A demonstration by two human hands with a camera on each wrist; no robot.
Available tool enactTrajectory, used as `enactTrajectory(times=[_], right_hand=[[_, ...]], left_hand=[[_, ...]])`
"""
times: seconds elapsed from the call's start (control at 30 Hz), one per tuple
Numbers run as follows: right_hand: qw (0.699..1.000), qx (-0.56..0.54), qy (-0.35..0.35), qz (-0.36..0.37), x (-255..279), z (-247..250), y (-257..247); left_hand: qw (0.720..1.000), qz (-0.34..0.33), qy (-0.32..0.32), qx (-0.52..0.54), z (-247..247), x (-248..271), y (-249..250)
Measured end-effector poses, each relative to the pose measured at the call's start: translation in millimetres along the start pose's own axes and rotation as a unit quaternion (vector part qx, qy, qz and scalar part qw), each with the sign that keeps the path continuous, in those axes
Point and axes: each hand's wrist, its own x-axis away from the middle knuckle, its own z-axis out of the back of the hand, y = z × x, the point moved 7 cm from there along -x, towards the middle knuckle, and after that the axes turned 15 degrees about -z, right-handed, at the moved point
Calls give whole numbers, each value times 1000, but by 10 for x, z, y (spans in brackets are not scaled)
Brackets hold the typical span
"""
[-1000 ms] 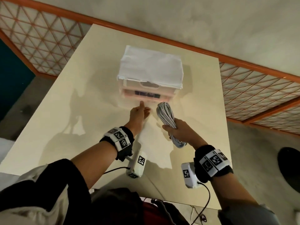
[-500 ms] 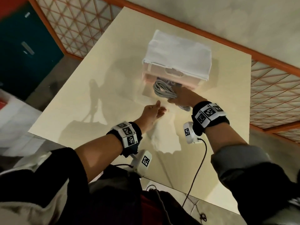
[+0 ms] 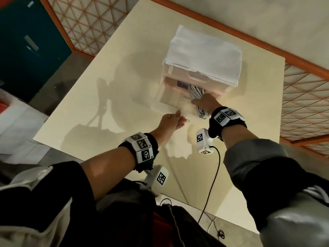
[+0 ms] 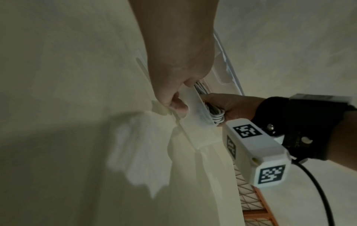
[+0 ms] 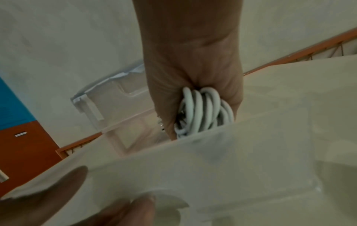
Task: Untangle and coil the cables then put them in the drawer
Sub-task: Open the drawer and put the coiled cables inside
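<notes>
Head view, looking down on a cream table (image 3: pixel 110 97). Farthest left, the left hand (image 3: pixel 171 121) reaches forward and grips the front lip of a clear plastic drawer (image 3: pixel 170 102) that stands pulled out toward the person; the left wrist view shows the fingers (image 4: pixel 178 105) curled around that front edge. Just to the right of it, the right hand (image 3: pixel 206 102) is closed around a coiled white cable (image 3: pixel 196 91), holding the bundle inside the open drawer. One end of the coil points into the drawer unit, the other loops out below the hand near the drawer's front wall. The right wrist view shows the cable loops (image 5: pixel 201 110) bunched in the fist. Beyond both hands stands the small drawer unit (image 3: pixel 194 79), with a white cloth (image 3: pixel 204 50) draped over its top.
</notes>
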Motion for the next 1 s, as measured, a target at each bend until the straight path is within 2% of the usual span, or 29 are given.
enactTrajectory(times=[0.17, 0.37, 0.63, 0.77, 0.87, 1.0], right_hand=[[999, 26, 31, -17, -30, -23, 10], [995, 14, 85, -41, 15, -121, 59], [981, 45, 188, 9, 119, -57, 22], [980, 36, 195, 31, 115, -49, 10], [983, 19, 173, 53, 151, 6, 21], [982, -29, 163, 90, 437, 140, 114]], left_hand=[[1000, -2, -20, -13, -21, -5, 25], [1000, 4, -13, -7, -11, 4, 15], [1000, 16, -20, -17, -40, 21, 39], [1000, 14, -19, -12, -40, 14, 38], [1000, 11, -20, 17, -53, -10, 35], [999, 10, -4, 44, -56, -81, 12]])
